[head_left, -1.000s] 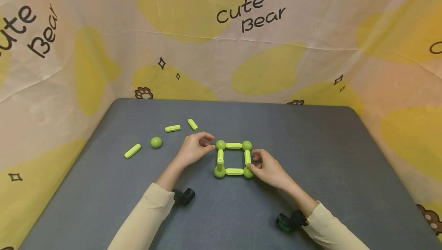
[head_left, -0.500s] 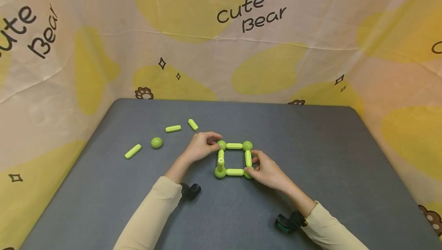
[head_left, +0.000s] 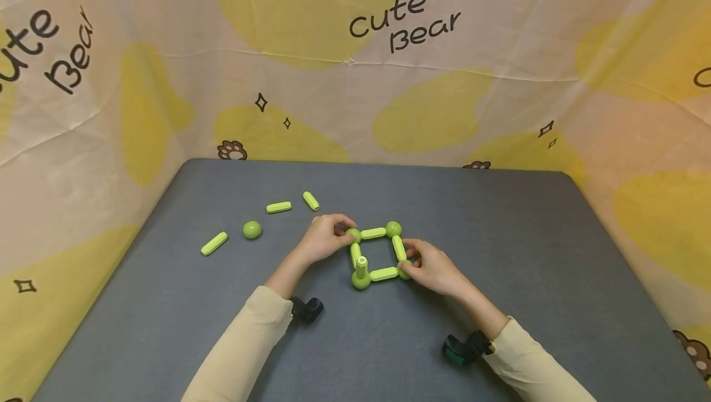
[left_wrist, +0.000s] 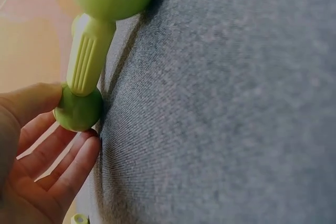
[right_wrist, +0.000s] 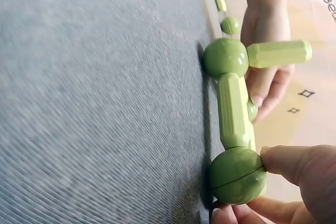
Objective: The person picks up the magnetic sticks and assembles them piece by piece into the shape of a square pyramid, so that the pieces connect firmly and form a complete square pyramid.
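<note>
A square frame of green balls joined by light-green ribbed rods [head_left: 384, 274] lies on the table. One upright rod [head_left: 361, 266] stands on its near-left ball [head_left: 361, 280], sticking out sideways in the right wrist view. My left hand [head_left: 324, 238] pinches the far-left ball [left_wrist: 79, 109] between thumb and fingers. At the near-right corner, the thumb and fingers of my right hand [head_left: 436, 268] hold another ball [right_wrist: 237, 176]. The far-right ball [head_left: 393, 229] is untouched. Fingers partly cover both held balls in the head view.
Left of the frame, a loose green ball [head_left: 252, 230] lies near a loose rod [head_left: 214, 243]. Two more loose rods, one level [head_left: 279, 207] and one slanted [head_left: 311, 201], lie farther back. A printed curtain [head_left: 355, 81] borders the grey table [head_left: 500, 223].
My left hand has moved right and taken hold of the far-left ball. The square has turned slightly, its near side shifting right and its far side left. The loose pieces stay put.
</note>
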{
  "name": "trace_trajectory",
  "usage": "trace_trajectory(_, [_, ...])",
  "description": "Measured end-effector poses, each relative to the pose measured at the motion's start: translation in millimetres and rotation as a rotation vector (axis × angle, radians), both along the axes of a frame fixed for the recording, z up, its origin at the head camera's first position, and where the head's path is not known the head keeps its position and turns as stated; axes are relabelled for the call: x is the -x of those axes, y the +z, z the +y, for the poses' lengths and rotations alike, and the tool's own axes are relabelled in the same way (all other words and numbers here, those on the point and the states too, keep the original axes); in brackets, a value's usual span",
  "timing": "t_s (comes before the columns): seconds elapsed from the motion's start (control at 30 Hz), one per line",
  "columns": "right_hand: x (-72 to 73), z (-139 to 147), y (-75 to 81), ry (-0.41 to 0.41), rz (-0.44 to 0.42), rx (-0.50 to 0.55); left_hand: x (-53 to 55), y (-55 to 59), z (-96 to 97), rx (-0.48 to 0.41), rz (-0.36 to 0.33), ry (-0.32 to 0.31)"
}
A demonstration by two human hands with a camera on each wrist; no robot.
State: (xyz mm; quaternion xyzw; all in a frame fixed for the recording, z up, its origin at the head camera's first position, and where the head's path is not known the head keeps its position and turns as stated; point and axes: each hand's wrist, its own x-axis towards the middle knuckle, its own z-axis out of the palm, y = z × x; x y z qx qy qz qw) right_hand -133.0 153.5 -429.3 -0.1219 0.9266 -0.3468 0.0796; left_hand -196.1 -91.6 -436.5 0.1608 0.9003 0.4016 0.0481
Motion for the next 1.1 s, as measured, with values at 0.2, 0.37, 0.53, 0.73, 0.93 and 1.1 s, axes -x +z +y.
trace_trajectory(0.2, [7.8,4,-0.5,-0.009,0.023,-0.007,-7.9,0.5,-1.2,0.001,0.022,0.041])
trace_trajectory(0.37, [13.7,6,-2.3,-0.035,0.026,-0.011,-14.0,-1.1,-1.9,-0.005,0.053,0.049])
trace_trajectory(0.53, [18.4,9,-2.9,-0.047,0.038,-0.004,-22.0,0.8,-3.1,-0.004,0.051,0.032])
trace_trajectory(0.73, [23.6,11,-5.0,-0.079,0.022,0.004,-30.9,0.9,-5.2,0.027,0.050,0.007])
trace_trajectory(0.93, [27.1,12,-6.3,-0.095,0.005,0.007,-40.8,1.4,-7.5,0.017,0.048,-0.020])
trace_trajectory(1.1, [26.9,10,-5.1,-0.087,0.007,0.012,-46.0,3.1,-8.2,0.010,0.042,-0.024])
